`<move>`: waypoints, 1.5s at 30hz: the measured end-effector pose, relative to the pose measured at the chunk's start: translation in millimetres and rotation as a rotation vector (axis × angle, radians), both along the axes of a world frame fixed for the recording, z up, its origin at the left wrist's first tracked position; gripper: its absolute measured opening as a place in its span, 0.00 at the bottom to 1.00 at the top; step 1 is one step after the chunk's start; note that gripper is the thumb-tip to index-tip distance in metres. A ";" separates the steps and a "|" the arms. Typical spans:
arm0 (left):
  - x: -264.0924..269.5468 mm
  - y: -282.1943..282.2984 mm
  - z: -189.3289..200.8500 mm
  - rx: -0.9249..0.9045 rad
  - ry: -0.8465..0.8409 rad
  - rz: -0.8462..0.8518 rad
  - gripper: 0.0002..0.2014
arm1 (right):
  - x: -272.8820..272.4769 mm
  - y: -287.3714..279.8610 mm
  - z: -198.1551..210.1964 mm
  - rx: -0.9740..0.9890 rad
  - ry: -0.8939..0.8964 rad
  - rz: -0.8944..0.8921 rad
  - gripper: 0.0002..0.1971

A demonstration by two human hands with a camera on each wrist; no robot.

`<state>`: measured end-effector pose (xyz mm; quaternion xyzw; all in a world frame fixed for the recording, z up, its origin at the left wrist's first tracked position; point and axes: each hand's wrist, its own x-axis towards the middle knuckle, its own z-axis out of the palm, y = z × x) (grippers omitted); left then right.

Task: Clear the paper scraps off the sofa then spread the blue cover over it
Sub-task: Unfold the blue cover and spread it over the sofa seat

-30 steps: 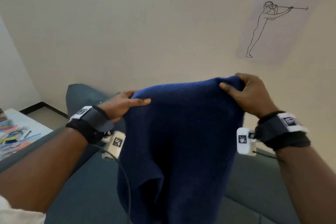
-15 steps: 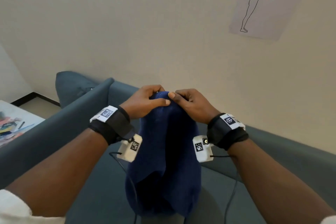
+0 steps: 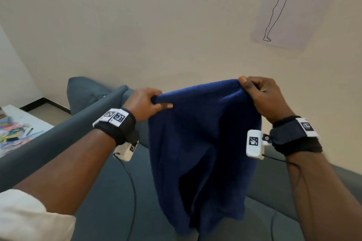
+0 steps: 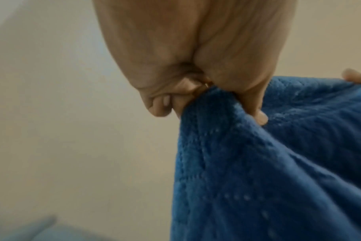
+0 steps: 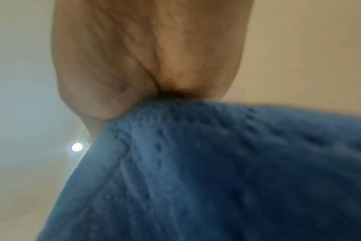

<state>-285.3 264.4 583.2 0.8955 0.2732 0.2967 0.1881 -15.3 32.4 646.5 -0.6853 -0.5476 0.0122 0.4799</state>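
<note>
The blue cover (image 3: 203, 143) hangs in folds in front of me above the grey-blue sofa (image 3: 109, 191). My left hand (image 3: 146, 103) grips its top edge on the left, fingers curled into the cloth. My right hand (image 3: 260, 94) pinches the top edge on the right, held a little higher. In the left wrist view the left hand (image 4: 206, 91) bunches the blue cover (image 4: 268, 171). In the right wrist view the blue cover (image 5: 216, 171) fills the lower half below the right hand (image 5: 155, 81). No paper scraps show on the visible seat.
The sofa armrest (image 3: 58, 139) runs along the left, with a cushion (image 3: 84, 92) behind it. A white table (image 3: 17, 131) with coloured papers and pens stands at far left. A line drawing (image 3: 288, 6) hangs on the cream wall.
Half a second ago my hands were together at the top of the bunched cover; now they have pulled apart and the top edge is stretched between them.
</note>
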 end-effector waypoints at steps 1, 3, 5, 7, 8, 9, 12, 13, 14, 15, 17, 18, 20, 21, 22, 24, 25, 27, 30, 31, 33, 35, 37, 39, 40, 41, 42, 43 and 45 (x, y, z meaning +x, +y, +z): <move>2.2 -3.4 15.7 0.104 -0.041 0.063 0.23 | 2.5 -6.1 -1.3 -0.001 -0.014 -0.026 0.27; 8.2 -9.9 39.7 0.222 -0.102 0.143 0.22 | 3.8 -14.7 -5.5 -0.031 -0.072 -0.085 0.27; 12.2 -12.6 49.3 0.058 -0.131 0.013 0.18 | 0.7 -20.5 -10.9 -0.067 -0.125 -0.119 0.24; 13.6 -17.4 48.2 -0.207 -0.143 -0.198 0.14 | -7.9 -20.5 -16.6 -0.079 -0.083 -0.134 0.14; 14.8 -23.5 44.5 -0.307 -0.142 -0.283 0.13 | -16.7 -19.3 -18.2 -0.086 -0.051 -0.111 0.12; 17.1 -31.4 40.1 -0.386 -0.139 -0.357 0.13 | -26.0 -15.0 -20.8 -0.090 -0.023 -0.057 0.16; 28.0 -69.7 32.8 -0.585 -0.131 -0.554 0.15 | -56.3 2.6 -34.5 -0.132 0.041 0.184 0.29; 31.8 -81.4 31.6 -0.661 -0.145 -0.598 0.15 | -68.0 6.7 -36.8 -0.137 0.053 0.256 0.34; 33.1 -91.7 33.1 -0.754 -0.171 -0.621 0.14 | -75.3 10.9 -39.2 -0.123 0.096 0.300 0.38; 31.9 -97.5 33.9 -0.862 -0.216 -0.628 0.13 | -81.3 12.8 -38.5 -0.096 0.148 0.314 0.39; 26.8 -98.4 34.2 -1.036 -0.292 -0.646 0.13 | -82.0 14.4 -35.2 -0.055 0.230 0.317 0.34; 22.2 -96.8 35.7 -1.070 -0.290 -0.659 0.12 | -81.9 16.3 -33.8 -0.052 0.251 0.309 0.28; 16.7 -93.7 37.6 -1.054 -0.244 -0.672 0.12 | -86.7 20.0 -31.2 -0.124 0.257 0.319 0.22; 16.0 -91.2 36.5 -1.022 -0.216 -0.663 0.14 | -90.4 22.8 -31.9 -0.181 0.243 0.343 0.24; 14.9 -87.7 34.3 -0.991 -0.183 -0.649 0.14 | -94.2 25.5 -34.3 -0.229 0.218 0.366 0.26; 8.4 -79.8 28.3 -0.980 -0.131 -0.617 0.12 | -98.6 24.8 -34.9 -0.271 0.160 0.372 0.26; 3.9 -74.8 24.1 -1.026 -0.111 -0.613 0.12 | -96.6 21.3 -32.3 -0.276 0.148 0.364 0.25; -6.8 -68.4 19.2 -1.217 -0.058 -0.621 0.14 | -88.7 11.6 -26.2 -0.273 0.134 0.358 0.22; -16.7 -61.9 9.6 -1.403 0.071 -0.633 0.15 | -82.1 -2.8 -16.1 -0.204 0.126 0.369 0.22; -16.0 -59.3 3.3 -1.384 0.118 -0.599 0.19 | -78.3 -4.5 -13.1 -0.169 0.155 0.363 0.22; -14.8 -52.8 -9.7 -1.243 0.227 -0.509 0.34 | -66.5 -8.6 -4.6 -0.096 0.208 0.339 0.26; -16.1 -43.8 -23.0 -1.013 0.337 -0.404 0.35 | -49.5 -15.5 6.9 -0.030 0.232 0.294 0.31; -21.7 -33.2 -35.6 -0.843 0.387 -0.303 0.31 | -27.4 -24.4 15.1 0.021 0.277 0.221 0.30; -26.0 -22.8 -42.8 -0.780 0.374 -0.230 0.26 | -6.2 -31.7 14.9 0.020 0.291 0.155 0.29; -25.4 -20.5 -42.9 -0.752 0.380 -0.222 0.24 | 4.5 -34.6 11.6 -0.009 0.278 0.127 0.30; -24.8 -20.2 -39.7 -0.719 0.401 -0.216 0.21 | 14.9 -35.8 5.8 -0.050 0.254 0.089 0.31; -24.3 -22.0 -33.4 -0.679 0.428 -0.205 0.19 | 22.2 -35.7 -1.0 -0.109 0.208 0.038 0.30; -22.7 -22.8 -30.0 -0.657 0.424 -0.193 0.17 | 28.1 -33.9 -9.4 -0.185 0.132 -0.035 0.27; -18.8 -28.6 -19.9 -0.646 0.324 -0.214 0.18 | 30.9 -27.4 -26.6 -0.303 -0.031 -0.177 0.19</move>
